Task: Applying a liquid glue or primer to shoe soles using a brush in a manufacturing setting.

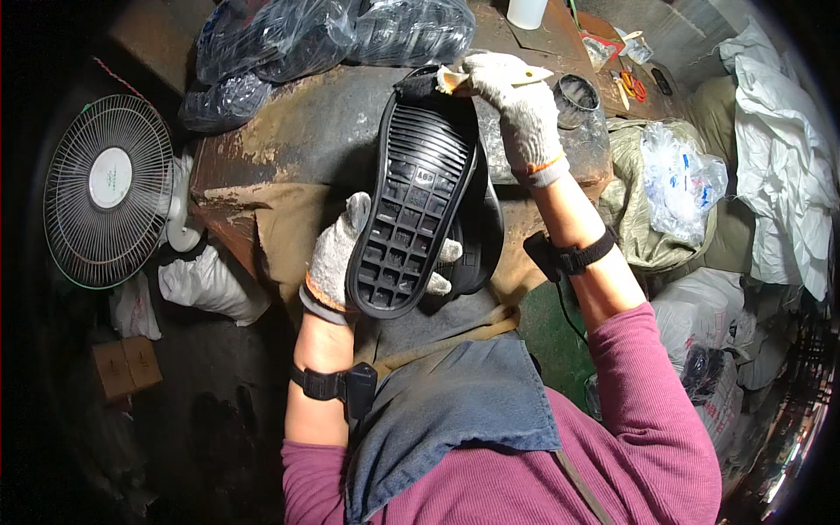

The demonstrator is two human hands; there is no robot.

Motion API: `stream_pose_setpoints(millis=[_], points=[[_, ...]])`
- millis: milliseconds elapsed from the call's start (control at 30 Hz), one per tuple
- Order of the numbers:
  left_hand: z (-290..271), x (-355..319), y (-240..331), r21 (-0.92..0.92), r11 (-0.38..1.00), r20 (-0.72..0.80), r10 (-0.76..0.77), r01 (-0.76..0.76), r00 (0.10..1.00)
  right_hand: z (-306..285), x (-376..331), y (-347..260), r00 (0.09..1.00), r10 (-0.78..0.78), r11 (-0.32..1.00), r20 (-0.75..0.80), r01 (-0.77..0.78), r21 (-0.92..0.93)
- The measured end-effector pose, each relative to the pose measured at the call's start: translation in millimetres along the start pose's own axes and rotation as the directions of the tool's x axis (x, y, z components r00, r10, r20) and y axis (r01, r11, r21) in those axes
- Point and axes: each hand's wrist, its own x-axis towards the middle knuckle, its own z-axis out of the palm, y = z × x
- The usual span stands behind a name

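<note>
My left hand (337, 260), in a grey-white knit glove, grips a black shoe sole (404, 206) from behind, with fingertips showing past its right edge. The sole stands tilted, its ridged and square-patterned tread facing up toward me. Behind it, partly hidden, is a second black sole or shoe (483, 229). My right hand (516, 96), also gloved, closes round a pale-handled brush (451, 81). The brush's yellowish bristle end is at the sole's far end; whether it touches cannot be made out.
Just right of my right hand stands a dark round tin (577, 92) on the worn bench (280, 144). Black plastic-wrapped bundles (328, 35) lie at the back, orange-handled scissors (632, 86) at the right. A fan (109, 179) stands left; sacks (665, 188) crowd the right side.
</note>
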Motion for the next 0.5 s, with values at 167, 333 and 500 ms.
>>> stream_pose_setpoints(millis=[167, 333, 500], points=[[-4, 8, -4, -0.053, 0.998, 0.070, 0.047, -0.043, 0.996, -22, -14, -69, 0.727, 0.558, 0.322, 0.400, -0.634, 0.703], [-21, 24, -4, 0.958, -0.239, 0.259, 0.474, -0.160, 0.842, -47, -34, -111, 0.867, 0.367, 0.561, 0.336, -0.495, 0.664], [-15, 3, 21, 0.983, -0.173, 0.153, 0.626, -0.055, 0.764, -67, -44, -129, 0.863, 0.201, 0.465, 0.464, -0.501, 0.730]])
